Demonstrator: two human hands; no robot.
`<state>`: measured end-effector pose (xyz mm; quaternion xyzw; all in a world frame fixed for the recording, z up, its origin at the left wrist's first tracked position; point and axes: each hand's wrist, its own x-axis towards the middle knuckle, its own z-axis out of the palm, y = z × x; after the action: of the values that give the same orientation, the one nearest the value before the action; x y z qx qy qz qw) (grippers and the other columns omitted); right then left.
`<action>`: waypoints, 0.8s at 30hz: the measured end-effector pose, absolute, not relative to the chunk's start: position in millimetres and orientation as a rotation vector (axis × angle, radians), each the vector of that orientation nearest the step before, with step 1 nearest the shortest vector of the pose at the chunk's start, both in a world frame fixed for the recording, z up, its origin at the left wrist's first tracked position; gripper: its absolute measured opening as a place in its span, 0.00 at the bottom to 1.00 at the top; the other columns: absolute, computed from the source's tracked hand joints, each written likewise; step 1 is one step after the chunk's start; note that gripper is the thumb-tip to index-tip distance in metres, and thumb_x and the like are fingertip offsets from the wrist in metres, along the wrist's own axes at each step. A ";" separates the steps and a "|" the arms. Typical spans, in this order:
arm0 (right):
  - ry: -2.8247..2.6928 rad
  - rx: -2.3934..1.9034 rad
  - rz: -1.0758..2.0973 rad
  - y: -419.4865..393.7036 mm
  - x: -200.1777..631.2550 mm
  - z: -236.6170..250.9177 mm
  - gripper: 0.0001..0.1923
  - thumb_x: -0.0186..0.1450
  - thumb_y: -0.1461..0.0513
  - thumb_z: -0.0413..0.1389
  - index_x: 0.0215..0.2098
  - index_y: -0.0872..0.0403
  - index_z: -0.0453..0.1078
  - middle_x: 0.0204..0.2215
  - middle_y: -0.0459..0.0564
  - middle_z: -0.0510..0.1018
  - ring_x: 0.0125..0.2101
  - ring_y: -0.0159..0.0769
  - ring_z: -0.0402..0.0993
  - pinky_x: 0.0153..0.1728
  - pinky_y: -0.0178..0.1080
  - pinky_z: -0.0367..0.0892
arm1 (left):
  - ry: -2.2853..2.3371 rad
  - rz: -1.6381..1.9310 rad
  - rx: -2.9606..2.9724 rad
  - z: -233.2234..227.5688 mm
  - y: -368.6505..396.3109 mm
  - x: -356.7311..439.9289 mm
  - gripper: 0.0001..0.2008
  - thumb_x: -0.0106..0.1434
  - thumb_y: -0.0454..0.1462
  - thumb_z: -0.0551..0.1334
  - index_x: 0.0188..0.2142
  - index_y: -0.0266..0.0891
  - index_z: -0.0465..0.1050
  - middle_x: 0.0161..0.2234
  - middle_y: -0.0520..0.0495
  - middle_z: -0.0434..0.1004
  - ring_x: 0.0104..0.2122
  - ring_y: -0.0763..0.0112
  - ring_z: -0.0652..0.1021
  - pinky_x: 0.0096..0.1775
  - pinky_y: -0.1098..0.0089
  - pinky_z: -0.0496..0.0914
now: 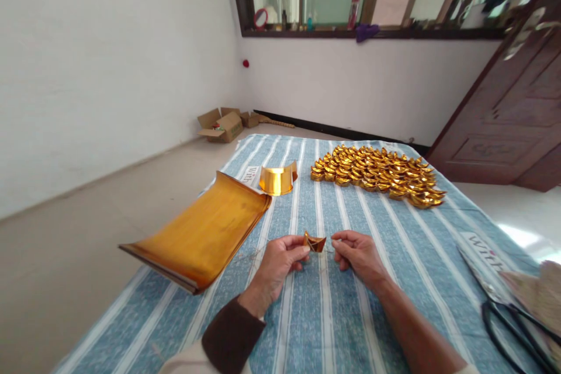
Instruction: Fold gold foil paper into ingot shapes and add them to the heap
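Both hands, left hand (280, 260) and right hand (357, 254), pinch a half-folded gold paper piece (314, 242), its lower folds hidden behind fingertips, above the striped cloth (333, 327).

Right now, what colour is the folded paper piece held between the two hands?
Shiny gold. The folded paper piece shows best in the head view, pinched by the left hand and right hand.

This is a room in a home. A bed with a striped sheet (394, 280) fills the middle, a wooden door (512, 117) stands right, a window sill (372, 32) with bottles sits on top.
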<state>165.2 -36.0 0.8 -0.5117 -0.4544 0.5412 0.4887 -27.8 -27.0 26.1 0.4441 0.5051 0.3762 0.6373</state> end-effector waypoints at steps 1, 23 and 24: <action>-1.110 -1.238 1.310 -35.2 163.6 0.4 0.22 0.53 0.47 0.64 0.34 0.57 0.73 0.15 0.42 0.74 0.12 0.27 0.65 0.14 0.31 0.60 | 1.160 0.866 1.038 26.6 -27.4 -27.9 0.13 0.52 0.35 0.66 0.38 0.35 0.80 0.31 0.46 0.79 0.27 0.74 0.73 0.27 0.76 0.64; -1.375 -1.171 1.138 -27.2 154.7 -11.8 0.07 0.58 0.61 0.56 0.26 0.54 0.73 0.17 0.41 0.70 0.17 0.28 0.67 0.21 0.31 0.61 | 1.227 0.913 1.173 19.2 -23.3 -23.6 0.18 0.44 0.39 0.66 0.36 0.34 0.81 0.29 0.46 0.81 0.26 0.69 0.74 0.26 0.73 0.65; -1.393 -1.176 1.126 -27.2 154.6 -12.1 0.07 0.58 0.61 0.55 0.26 0.54 0.73 0.17 0.41 0.70 0.18 0.28 0.67 0.22 0.32 0.61 | 1.224 0.913 1.176 19.4 -23.5 -23.7 0.18 0.44 0.39 0.66 0.35 0.34 0.81 0.29 0.46 0.81 0.26 0.69 0.74 0.26 0.73 0.65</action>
<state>154.6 -27.2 -12.1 -0.4816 -0.5708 0.4613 0.4790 -23.7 -23.5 19.4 0.5012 0.5215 0.3889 0.5706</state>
